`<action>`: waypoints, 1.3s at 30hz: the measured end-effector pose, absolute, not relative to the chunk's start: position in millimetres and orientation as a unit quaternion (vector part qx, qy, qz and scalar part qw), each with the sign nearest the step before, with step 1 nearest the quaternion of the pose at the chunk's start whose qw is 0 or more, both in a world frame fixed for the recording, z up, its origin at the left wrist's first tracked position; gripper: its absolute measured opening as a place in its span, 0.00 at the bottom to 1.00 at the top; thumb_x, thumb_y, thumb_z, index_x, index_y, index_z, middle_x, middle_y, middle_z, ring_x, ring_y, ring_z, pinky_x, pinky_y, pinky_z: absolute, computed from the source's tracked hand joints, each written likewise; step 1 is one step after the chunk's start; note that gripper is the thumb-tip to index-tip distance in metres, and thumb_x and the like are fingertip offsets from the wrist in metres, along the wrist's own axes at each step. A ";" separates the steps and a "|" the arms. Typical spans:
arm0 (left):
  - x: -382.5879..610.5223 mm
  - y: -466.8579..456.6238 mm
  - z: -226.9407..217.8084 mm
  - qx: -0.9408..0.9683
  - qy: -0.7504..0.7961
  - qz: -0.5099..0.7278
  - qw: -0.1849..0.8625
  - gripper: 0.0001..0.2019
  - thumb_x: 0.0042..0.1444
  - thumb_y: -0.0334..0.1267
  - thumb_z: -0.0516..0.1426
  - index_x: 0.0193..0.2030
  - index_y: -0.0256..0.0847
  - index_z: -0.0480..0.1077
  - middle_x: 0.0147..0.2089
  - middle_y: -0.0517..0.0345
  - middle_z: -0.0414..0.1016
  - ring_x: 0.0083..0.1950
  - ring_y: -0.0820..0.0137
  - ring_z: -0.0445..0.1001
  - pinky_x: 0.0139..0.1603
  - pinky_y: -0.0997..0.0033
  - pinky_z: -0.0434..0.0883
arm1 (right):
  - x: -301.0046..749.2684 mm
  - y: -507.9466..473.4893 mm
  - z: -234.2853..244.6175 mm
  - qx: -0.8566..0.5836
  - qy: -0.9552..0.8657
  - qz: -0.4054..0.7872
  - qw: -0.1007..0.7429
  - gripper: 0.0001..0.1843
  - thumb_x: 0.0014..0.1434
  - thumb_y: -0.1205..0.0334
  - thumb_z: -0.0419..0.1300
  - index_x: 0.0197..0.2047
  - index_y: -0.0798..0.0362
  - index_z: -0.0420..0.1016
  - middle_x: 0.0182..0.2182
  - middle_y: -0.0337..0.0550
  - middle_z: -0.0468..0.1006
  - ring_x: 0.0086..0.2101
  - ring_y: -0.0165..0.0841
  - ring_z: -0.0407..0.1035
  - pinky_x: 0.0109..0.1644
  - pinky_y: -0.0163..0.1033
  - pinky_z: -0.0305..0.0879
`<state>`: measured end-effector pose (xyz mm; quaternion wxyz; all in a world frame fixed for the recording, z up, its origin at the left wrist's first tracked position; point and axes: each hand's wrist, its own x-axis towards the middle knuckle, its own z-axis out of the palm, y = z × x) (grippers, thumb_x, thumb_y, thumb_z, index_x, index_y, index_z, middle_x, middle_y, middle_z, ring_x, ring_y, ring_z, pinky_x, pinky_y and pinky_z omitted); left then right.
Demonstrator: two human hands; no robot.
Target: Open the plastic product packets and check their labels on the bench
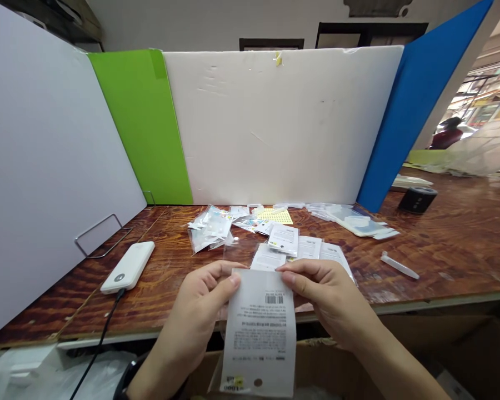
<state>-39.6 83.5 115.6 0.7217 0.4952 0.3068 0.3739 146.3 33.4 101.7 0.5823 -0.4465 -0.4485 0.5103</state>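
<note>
**One card in hand, more on the surface; total progress not readable**

Printed card [260,328] is up in front of the surface [183,261] edge, near-upright, text upside down to the wearer. Left hand [204,294] and right hand [325,289] each have their fingers pinched narrow on it, one at each top corner. Neither hand is free.

Done, as far as it shows: this card carries a small yellow mark by its lower left corner, near the punched hole. A card in the printed cards [310,246] just behind the hands has a similar yellow mark; for the others I can't tell.

Left: my read is this card is mid-handling, since both hands are on it and it isn't set down. The clear bags [210,228], to the left of those cards, are loosely heaped, so probably unsorted. Yellow-dotted sheet [277,215] at the back has plenty of dots on it.

Can't count finished vs pending: the cards overlap, and the contents of the cardboard box [323,361] below are too dim.
</note>
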 end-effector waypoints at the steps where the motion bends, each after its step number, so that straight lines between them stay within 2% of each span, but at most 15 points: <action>1: -40.9 84.8 115.3 0.509 0.304 0.362 0.719 0.07 0.50 0.39 0.63 0.32 0.36 0.74 0.24 0.57 0.75 0.26 0.71 0.74 0.26 0.77 0.71 | 147.4 32.5 101.6 -0.448 -0.456 0.504 0.581 0.10 0.52 0.55 0.67 0.32 0.54 0.82 0.26 0.42 0.81 0.27 0.31 0.74 0.29 0.33 0.72; 5: -42.9 88.6 112.4 0.540 0.302 0.349 0.704 0.07 0.52 0.39 0.62 0.31 0.37 0.74 0.25 0.59 0.75 0.25 0.74 0.72 0.26 0.79 0.70 | 150.6 29.3 100.7 -0.447 -0.473 0.513 0.559 0.10 0.53 0.55 0.66 0.33 0.53 0.81 0.29 0.42 0.81 0.30 0.32 0.75 0.32 0.34 0.72; 9: -42.8 87.7 109.8 0.563 0.300 0.354 0.684 0.08 0.54 0.41 0.61 0.35 0.38 0.74 0.28 0.58 0.77 0.29 0.71 0.74 0.31 0.75 0.72 | 151.5 28.4 99.3 -0.430 -0.449 0.572 0.536 0.14 0.51 0.55 0.68 0.41 0.49 0.81 0.35 0.42 0.82 0.34 0.32 0.76 0.37 0.36 0.72; 14: -46.8 86.3 108.8 0.559 0.299 0.355 0.687 0.07 0.54 0.40 0.61 0.36 0.39 0.75 0.30 0.57 0.78 0.31 0.70 0.75 0.33 0.74 0.73 | 150.7 30.2 97.7 -0.427 -0.444 0.591 0.521 0.12 0.53 0.56 0.66 0.40 0.53 0.82 0.29 0.44 0.83 0.31 0.33 0.76 0.37 0.37 0.72; 19: -53.8 87.9 106.4 0.559 0.294 0.346 0.694 0.07 0.54 0.39 0.61 0.35 0.38 0.76 0.30 0.56 0.79 0.30 0.72 0.74 0.32 0.76 0.71 | 148.7 32.0 95.7 -0.425 -0.431 0.594 0.530 0.11 0.52 0.58 0.67 0.39 0.52 0.83 0.28 0.43 0.83 0.29 0.32 0.76 0.35 0.35 0.71; 21: -56.4 88.7 105.2 0.551 0.293 0.345 0.701 0.08 0.54 0.39 0.62 0.38 0.39 0.76 0.32 0.55 0.80 0.31 0.70 0.75 0.33 0.75 0.72 | 148.6 32.5 94.7 -0.417 -0.431 0.600 0.530 0.12 0.52 0.58 0.67 0.41 0.51 0.82 0.29 0.43 0.84 0.29 0.32 0.76 0.35 0.35 0.71; 24: -58.6 89.5 104.1 0.541 0.292 0.341 0.712 0.15 0.54 0.38 0.61 0.49 0.42 0.72 0.33 0.54 0.81 0.34 0.67 0.77 0.36 0.70 0.73 | 149.3 33.1 93.4 -0.402 -0.434 0.610 0.527 0.13 0.52 0.58 0.68 0.42 0.50 0.82 0.31 0.44 0.84 0.31 0.32 0.77 0.37 0.35 0.72; 26: -58.9 89.5 103.9 0.537 0.291 0.339 0.715 0.18 0.54 0.38 0.61 0.52 0.43 0.70 0.33 0.54 0.81 0.34 0.66 0.77 0.36 0.69 0.73 | 149.7 33.6 92.8 -0.396 -0.432 0.616 0.527 0.13 0.52 0.59 0.68 0.43 0.49 0.82 0.31 0.43 0.84 0.31 0.31 0.77 0.37 0.34 0.72; 31: -58.3 89.5 104.7 0.522 0.292 0.366 0.713 0.12 0.50 0.33 0.63 0.43 0.45 0.78 0.38 0.56 0.81 0.36 0.69 0.76 0.36 0.74 0.72 | 148.5 35.1 91.1 -0.398 -0.414 0.613 0.543 0.12 0.50 0.60 0.69 0.41 0.48 0.82 0.31 0.42 0.84 0.30 0.30 0.77 0.36 0.32 0.73; 35: -58.7 89.1 106.6 0.519 0.299 0.396 0.696 0.05 0.45 0.30 0.64 0.30 0.43 0.80 0.29 0.60 0.79 0.29 0.74 0.72 0.30 0.80 0.68 | 147.4 33.3 89.9 -0.396 -0.442 0.572 0.566 0.10 0.49 0.66 0.67 0.36 0.45 0.84 0.30 0.39 0.84 0.29 0.29 0.77 0.34 0.29 0.73; 39: -59.5 86.6 109.0 0.523 0.297 0.403 0.690 0.03 0.43 0.31 0.64 0.22 0.42 0.79 0.22 0.61 0.75 0.25 0.76 0.68 0.26 0.81 0.65 | 148.3 28.8 92.7 -0.396 -0.528 0.476 0.581 0.17 0.46 0.76 0.62 0.29 0.42 0.84 0.25 0.36 0.83 0.26 0.26 0.74 0.28 0.25 0.67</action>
